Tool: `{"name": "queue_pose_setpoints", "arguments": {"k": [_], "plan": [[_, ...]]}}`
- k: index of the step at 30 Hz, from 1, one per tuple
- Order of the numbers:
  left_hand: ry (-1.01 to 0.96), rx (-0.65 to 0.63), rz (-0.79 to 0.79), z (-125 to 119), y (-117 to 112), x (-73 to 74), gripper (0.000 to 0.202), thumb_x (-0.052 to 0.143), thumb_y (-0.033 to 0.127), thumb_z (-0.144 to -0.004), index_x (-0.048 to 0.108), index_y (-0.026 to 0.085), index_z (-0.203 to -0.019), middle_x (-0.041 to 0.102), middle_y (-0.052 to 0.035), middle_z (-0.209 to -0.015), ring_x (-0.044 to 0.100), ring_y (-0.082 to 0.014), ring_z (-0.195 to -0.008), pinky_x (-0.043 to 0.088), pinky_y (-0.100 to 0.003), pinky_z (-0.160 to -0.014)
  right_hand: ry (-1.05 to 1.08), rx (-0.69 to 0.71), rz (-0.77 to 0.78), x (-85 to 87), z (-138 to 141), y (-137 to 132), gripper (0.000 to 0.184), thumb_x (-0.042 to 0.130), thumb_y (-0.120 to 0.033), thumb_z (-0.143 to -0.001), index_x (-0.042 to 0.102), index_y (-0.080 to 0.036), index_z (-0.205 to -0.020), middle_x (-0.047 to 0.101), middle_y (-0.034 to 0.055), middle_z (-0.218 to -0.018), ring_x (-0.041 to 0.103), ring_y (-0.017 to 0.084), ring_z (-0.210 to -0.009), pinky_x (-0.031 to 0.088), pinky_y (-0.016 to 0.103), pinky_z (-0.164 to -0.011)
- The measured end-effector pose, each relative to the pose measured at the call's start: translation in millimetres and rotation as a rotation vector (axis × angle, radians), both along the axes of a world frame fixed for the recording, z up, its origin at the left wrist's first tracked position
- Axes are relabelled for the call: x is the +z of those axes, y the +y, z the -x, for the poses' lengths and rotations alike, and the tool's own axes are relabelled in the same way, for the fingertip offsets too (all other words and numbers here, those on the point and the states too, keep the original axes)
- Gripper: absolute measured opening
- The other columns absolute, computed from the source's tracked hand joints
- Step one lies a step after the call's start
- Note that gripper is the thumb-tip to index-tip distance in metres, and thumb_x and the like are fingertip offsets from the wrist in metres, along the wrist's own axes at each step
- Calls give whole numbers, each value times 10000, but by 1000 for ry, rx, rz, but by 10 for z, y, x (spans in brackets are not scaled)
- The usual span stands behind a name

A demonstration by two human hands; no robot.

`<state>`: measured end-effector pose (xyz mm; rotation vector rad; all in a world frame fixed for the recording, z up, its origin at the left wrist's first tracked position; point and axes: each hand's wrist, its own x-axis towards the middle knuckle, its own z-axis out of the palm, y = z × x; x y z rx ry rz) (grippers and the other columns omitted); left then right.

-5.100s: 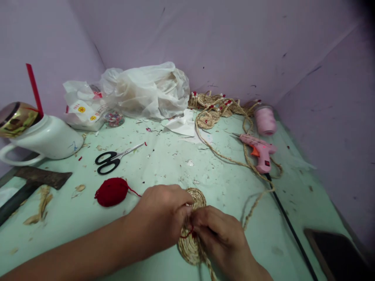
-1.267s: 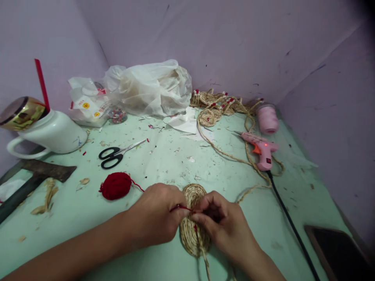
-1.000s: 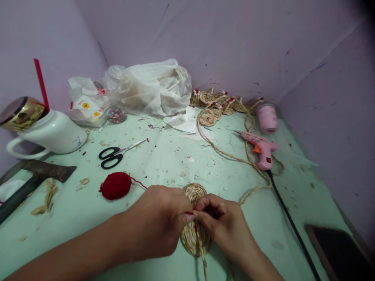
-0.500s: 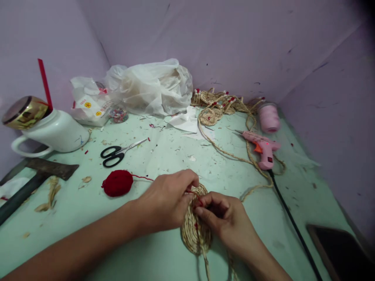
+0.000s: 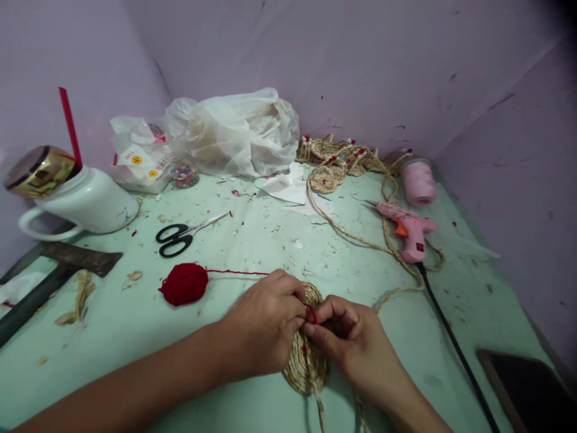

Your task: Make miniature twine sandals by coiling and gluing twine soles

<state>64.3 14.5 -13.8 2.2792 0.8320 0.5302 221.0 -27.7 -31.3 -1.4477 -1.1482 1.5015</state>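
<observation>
An oval coil of braided straw cord (image 5: 301,367) lies on the table beneath both hands, a cord end trailing from it toward me. Over its upper part my left hand (image 5: 273,316) pinches red yarn (image 5: 238,273), which runs left to a small red ball of yarn (image 5: 184,284). My right hand (image 5: 345,331) is closed at thumb and forefinger on a loop of the same yarn, right against the left fingertips. A small red stitch shows on the coil below the hands. The fingers partly cover the coil's middle.
Black-handled scissors (image 5: 192,233) lie behind the ball; a hammer (image 5: 67,270) and a white mug (image 5: 92,201) are at left. A pink glue gun (image 5: 408,228) with a black cable, a pink thread spool (image 5: 419,181) and a dark phone-like slab (image 5: 527,385) sit at right. Pinned straw coils (image 5: 329,171) rest at back.
My left hand has moved slightly right and down, its fingertips now meeting those of my right hand. More yarn shows stretched between the ball and the left hand.
</observation>
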Motion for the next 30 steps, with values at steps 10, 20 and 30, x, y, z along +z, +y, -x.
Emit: {"name": "queue_pose_setpoints", "arguments": {"k": [10,20,30], "plan": [[56,47,13,-63,-89,8,129,490,70,-616,481,164,-703,502,-77,-800,452,-197,-765,445,-336,-678,-10,7,-12,28,-2,-3,129,593,-185,-631,481,-176,-568,485,-38,-522,422,88,-492,325,207,-444],[121,-55,-49,0,-161,27,128,484,39,-602,521,137,-676,524,-87,-797,469,-194,-747,440,-323,-639,-24,-2,-16,32,21,3,50,553,-155,-580,512,-174,-559,544,-17,-539,467,99,-489,367,218,-456],[-211,306,692,-152,48,35,118,481,94,-722,588,140,-735,577,20,-601,516,-86,-529,420,-193,-492,-394,27,-569,-66,-15,-153,188,503,-20,-645,568,-195,-620,654,-3,-672,604,134,-631,465,240,-592]]}}
